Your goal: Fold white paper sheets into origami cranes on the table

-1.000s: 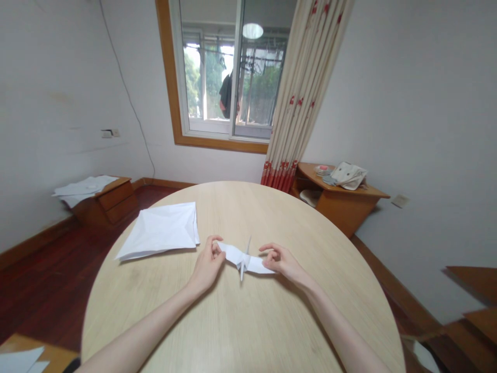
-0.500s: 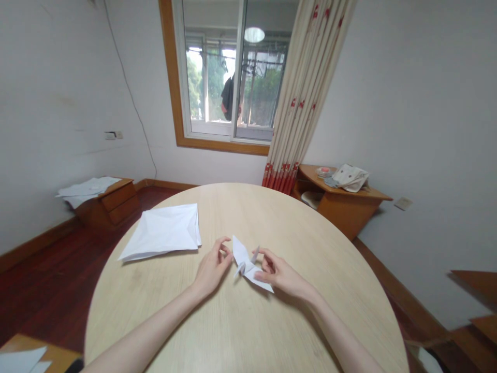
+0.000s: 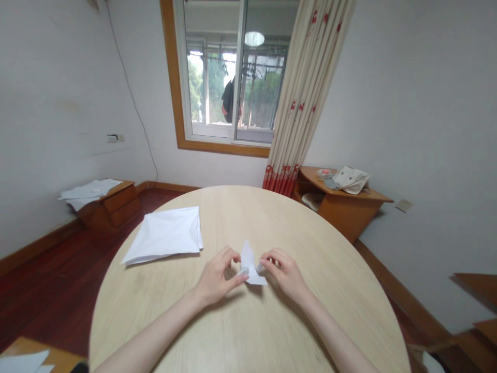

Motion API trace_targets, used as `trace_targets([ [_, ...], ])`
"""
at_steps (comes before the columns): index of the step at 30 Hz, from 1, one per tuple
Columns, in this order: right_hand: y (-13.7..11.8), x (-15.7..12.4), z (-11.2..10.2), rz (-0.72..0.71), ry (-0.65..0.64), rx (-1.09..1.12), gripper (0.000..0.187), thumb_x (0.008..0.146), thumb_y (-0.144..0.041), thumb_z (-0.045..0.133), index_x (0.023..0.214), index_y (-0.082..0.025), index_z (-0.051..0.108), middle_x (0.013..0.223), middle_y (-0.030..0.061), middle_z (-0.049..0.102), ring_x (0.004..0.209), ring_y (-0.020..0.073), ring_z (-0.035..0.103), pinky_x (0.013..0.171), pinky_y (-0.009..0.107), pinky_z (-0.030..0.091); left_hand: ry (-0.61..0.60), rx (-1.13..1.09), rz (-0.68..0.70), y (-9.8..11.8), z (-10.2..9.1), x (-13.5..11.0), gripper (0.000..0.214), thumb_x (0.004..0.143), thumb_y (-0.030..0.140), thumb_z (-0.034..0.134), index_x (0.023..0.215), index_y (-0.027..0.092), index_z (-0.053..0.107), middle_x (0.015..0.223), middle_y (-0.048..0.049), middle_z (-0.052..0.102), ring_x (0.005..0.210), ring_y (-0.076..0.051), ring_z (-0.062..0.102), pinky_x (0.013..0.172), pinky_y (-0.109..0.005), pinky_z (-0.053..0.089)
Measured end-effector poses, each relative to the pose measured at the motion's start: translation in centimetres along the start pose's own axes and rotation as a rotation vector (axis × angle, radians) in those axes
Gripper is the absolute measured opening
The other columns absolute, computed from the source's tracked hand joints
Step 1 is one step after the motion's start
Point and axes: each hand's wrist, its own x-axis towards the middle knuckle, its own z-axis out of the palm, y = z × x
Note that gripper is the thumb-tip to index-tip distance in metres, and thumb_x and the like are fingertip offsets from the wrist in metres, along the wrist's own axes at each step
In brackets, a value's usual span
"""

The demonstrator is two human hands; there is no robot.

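Observation:
A folded white paper crane (image 3: 247, 255) is between my two hands above the middle of the round table, its wings pointing away from me and toward me. My left hand (image 3: 218, 274) has its thumb and curled fingers around the narrow point on the crane's left side. On the opposite side, my right hand (image 3: 285, 272) pinches the other narrow point between thumb and index finger. Fingers partly cover both points. Below the crane, a soft shadow falls on the tabletop.
A stack of folded white paper (image 3: 165, 234) lies on the left part of the round wooden table (image 3: 252, 207). Behind it are a drawer cabinet (image 3: 122, 201) with papers, a curtain (image 3: 297, 114) and a corner cabinet (image 3: 345, 212) bearing a cloth bag (image 3: 351, 178).
The crane has turned so its wings run away from and toward me. My left hand has closed on its left point, and my right hand has shifted from a wing to the right point.

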Motion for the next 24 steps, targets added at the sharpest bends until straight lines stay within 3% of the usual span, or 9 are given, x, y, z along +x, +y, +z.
trace_targets([
  [4, -0.3, -0.1, -0.5, 0.013, -0.005, -0.027, 0.024, 0.086, -0.038, 0.051, 0.070, -0.023, 0.062, 0.075, 0.0050, 0.066, 0.073, 0.0201, 0.055, 0.068, 0.032, 0.040, -0.025, 0.060, -0.046, 0.1, 0.2, 0.1, 0.016, 0.084, 0.032, 0.057, 0.095, 0.020, 0.058, 0.082, -0.0018, 0.060, 0.072, -0.016, 0.055, 0.067, -0.026, 0.042],
  [13, -1.2, -0.7, -3.3, 0.103, 0.056, -0.065, 0.025, 0.083, -0.040, 0.051, 0.074, -0.022, 0.065, 0.076, 0.0047, 0.068, 0.069, 0.0196, 0.058, 0.066, 0.031, 0.040, 0.055, -0.163, -0.077, 0.2, 1.7, 2.5, 0.016, 0.089, 0.026, 0.050, 0.096, 0.020, 0.064, 0.094, -0.0044, 0.065, 0.084, -0.018, 0.060, 0.068, -0.025, 0.046],
  [17, -1.1, -1.1, -4.8, 0.142, 0.117, -0.109, 0.028, 0.084, -0.041, 0.049, 0.073, -0.022, 0.065, 0.076, 0.0049, 0.069, 0.070, 0.0201, 0.060, 0.067, 0.030, 0.041, 0.110, -0.281, -0.093, 1.4, 3.5, 4.3, 0.019, 0.088, 0.023, 0.050, 0.100, 0.020, 0.065, 0.104, -0.0067, 0.058, 0.094, -0.019, 0.058, 0.071, -0.026, 0.047],
  [21, 0.1, -1.3, -6.4, 0.235, 0.219, -0.210, 0.032, 0.082, -0.046, 0.047, 0.068, -0.022, 0.063, 0.070, 0.0052, 0.069, 0.068, 0.0213, 0.061, 0.066, 0.031, 0.042, 0.169, -0.369, -0.154, 3.1, 5.9, 5.8, 0.022, 0.089, 0.024, 0.049, 0.104, 0.018, 0.064, 0.105, -0.0077, 0.054, 0.087, -0.017, 0.058, 0.074, -0.028, 0.047],
  [24, 1.4, -1.4, -7.7, 0.319, 0.274, -0.253, 0.033, 0.081, -0.048, 0.045, 0.072, -0.022, 0.064, 0.071, 0.0055, 0.071, 0.068, 0.0221, 0.063, 0.065, 0.031, 0.043, 0.084, -0.429, -0.126, 4.3, 7.8, 6.8, 0.024, 0.091, 0.029, 0.047, 0.103, 0.019, 0.065, 0.100, -0.0067, 0.059, 0.087, -0.018, 0.056, 0.077, -0.028, 0.046],
])
